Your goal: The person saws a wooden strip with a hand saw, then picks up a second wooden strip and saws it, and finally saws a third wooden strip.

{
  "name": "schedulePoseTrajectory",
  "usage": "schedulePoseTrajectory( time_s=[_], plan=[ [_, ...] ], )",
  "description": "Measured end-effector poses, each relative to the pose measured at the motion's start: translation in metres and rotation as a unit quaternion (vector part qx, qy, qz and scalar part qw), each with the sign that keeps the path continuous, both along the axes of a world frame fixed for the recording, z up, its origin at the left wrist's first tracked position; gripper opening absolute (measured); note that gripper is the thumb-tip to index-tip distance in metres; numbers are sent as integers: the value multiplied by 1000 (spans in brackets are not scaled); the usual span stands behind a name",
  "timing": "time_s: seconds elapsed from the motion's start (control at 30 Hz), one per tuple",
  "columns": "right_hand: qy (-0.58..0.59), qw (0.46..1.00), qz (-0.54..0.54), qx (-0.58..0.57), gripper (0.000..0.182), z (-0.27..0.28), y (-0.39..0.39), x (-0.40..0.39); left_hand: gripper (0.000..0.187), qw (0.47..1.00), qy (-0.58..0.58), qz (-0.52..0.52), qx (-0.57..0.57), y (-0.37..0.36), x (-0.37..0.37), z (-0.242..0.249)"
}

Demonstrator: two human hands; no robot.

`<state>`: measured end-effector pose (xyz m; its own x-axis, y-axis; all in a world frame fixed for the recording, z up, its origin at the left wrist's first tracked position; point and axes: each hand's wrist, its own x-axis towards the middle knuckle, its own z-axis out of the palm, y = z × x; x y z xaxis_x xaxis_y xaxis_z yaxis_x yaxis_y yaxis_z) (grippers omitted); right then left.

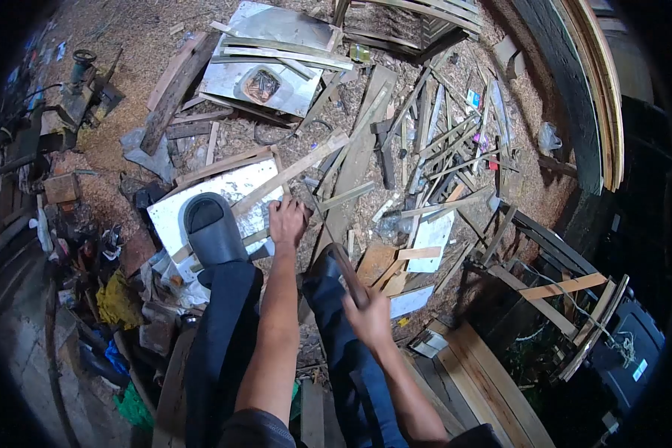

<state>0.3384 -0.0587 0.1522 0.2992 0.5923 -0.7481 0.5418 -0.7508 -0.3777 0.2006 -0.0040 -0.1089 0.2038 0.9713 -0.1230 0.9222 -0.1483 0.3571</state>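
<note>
My right hand (pixel 369 317) is closed around the brown wooden handle (pixel 349 275) of a saw. Its thin blade (pixel 323 221) shows almost edge-on and points forward, crossing a narrow wooden strip (pixel 349 196). My left hand (pixel 287 222) has its fingers bent over that same strip, just left of the blade. Beneath lies a white-topped wooden panel (pixel 257 183), with a longer wooden slat (pixel 302 168) lying slantwise over it. My sandalled left foot (pixel 215 230) rests on the panel. The blade's teeth cannot be made out.
A hatchet-like tool (pixel 384 153) lies ahead on a plank. Right of it is a heap of thin wood scraps (pixel 455 160). Farther off, a white board (pixel 231 71) bears a tray of nails (pixel 262 84). Wooden planks (pixel 485 381) lie at the lower right.
</note>
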Motion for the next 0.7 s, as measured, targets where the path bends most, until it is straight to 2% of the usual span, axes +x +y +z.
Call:
schedulePoseTrajectory(
  time_s=[0.07,0.1,0.13,0.2,0.27,0.33,0.37,0.4,0.47,0.57,0.63,0.67,0.7],
  plan=[
    [11,1000,-4,11,34,9,-11,1,22,998,35,9,44,0,1,-3],
    [18,1000,-15,18,35,10,-14,0,22,999,49,4,11,0,2,-2],
    [-13,1000,16,13,34,-13,-3,-5,22,999,48,-2,6,-3,2,0],
    [-12,1000,4,15,37,-78,26,-18,21,1000,14,7,-5,4,2,11],
    [-3,1000,-2,19,35,-67,41,-21,19,1000,14,13,9,5,0,5],
    [0,1000,3,17,34,-25,9,-10,18,999,14,-9,44,1,-2,-2],
    [0,1000,14,16,33,-2,-14,-2,19,999,25,6,21,-1,0,-6],
    [27,998,-36,50,31,15,-27,-1,19,999,25,7,21,0,1,-6],
    [38,995,-64,63,33,8,-29,0,18,997,39,13,65,0,1,-4],
    [-2,1000,7,21,37,-66,11,-13,18,998,40,-9,38,1,-1,-2],
    [30,998,-11,52,32,-55,31,-13,21,998,39,-4,56,3,-1,-11],
    [47,996,-38,72,29,-41,14,-6,24,998,37,-5,57,-2,-3,-17],
    [51,997,-40,41,25,-28,-9,4,20,997,61,3,42,1,0,-3]
  ],
)
